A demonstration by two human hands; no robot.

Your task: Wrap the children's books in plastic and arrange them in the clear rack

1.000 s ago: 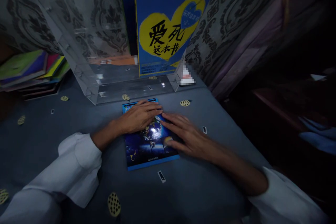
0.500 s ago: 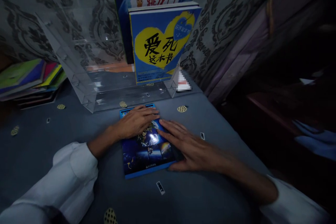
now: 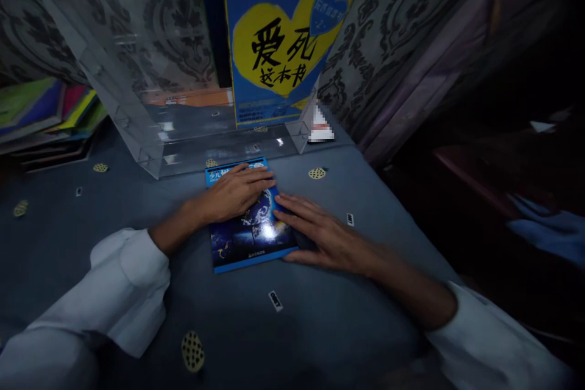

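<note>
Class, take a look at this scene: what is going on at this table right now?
A person in white sleeves has both hands flat on a dark blue book lying on the grey-blue tablecloth. The left hand is on its upper part and the right hand is along its right edge. Just behind is a clear acrylic stand with a blue-and-yellow book upright in it.

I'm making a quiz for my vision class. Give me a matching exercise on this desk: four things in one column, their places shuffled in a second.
1 left hand
2 right hand
3 heart-cover book
4 colourful book pile

A upright in the clear stand
B stacked far left
C flat on the upper part of the space book
D along the right edge of the space book

Pairs: 1-C, 2-D, 3-A, 4-B
</note>
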